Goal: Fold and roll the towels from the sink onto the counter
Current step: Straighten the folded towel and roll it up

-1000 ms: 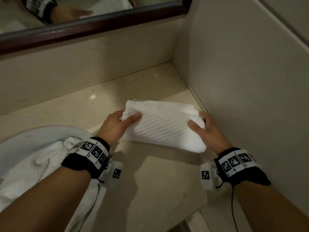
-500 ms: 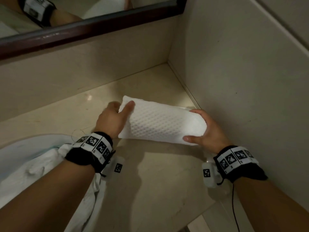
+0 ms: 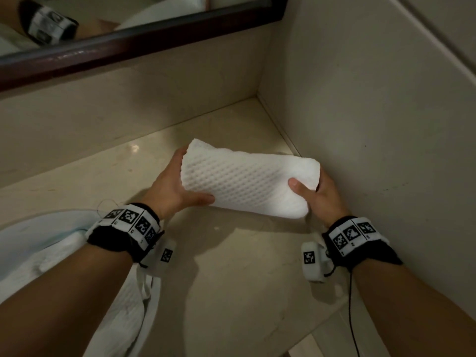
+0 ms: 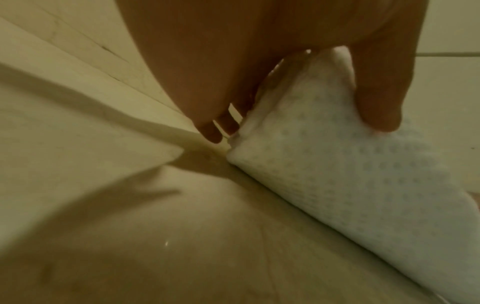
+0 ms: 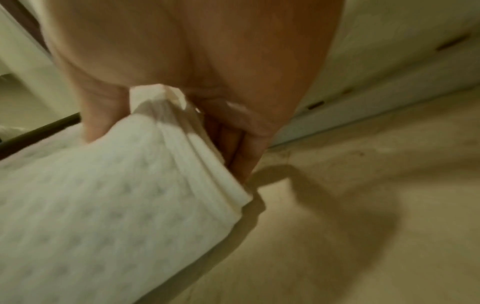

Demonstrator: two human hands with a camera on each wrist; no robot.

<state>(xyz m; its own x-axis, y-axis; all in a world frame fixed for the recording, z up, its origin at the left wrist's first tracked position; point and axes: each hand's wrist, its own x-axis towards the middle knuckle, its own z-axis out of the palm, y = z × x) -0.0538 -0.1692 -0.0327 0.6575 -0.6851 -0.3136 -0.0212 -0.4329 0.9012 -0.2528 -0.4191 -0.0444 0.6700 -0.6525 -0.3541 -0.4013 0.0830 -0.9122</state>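
A white waffle-textured rolled towel (image 3: 247, 181) is held between both hands just above the beige counter (image 3: 231, 266), near the corner by the right wall. My left hand (image 3: 177, 186) grips its left end, thumb on the near side and fingers behind. My right hand (image 3: 314, 194) grips the right end, thumb pressed into the front. The left wrist view shows the rolled towel (image 4: 350, 174) under my thumb. In the right wrist view the rolled towel (image 5: 116, 195) shows its layered end against my palm. Another loose white towel (image 3: 123, 305) lies in the sink (image 3: 38, 235) at the lower left.
A tiled wall (image 3: 373, 124) rises close on the right and a backsplash runs behind. A dark-framed mirror (image 3: 128, 39) hangs above it. The counter's front edge (image 3: 322, 328) shows at the lower right. A cable hangs from my right wrist.
The towel went from a partly rolled fold on the counter to a full roll. Both hands shifted from on top to gripping its ends and moved it up and toward the corner.
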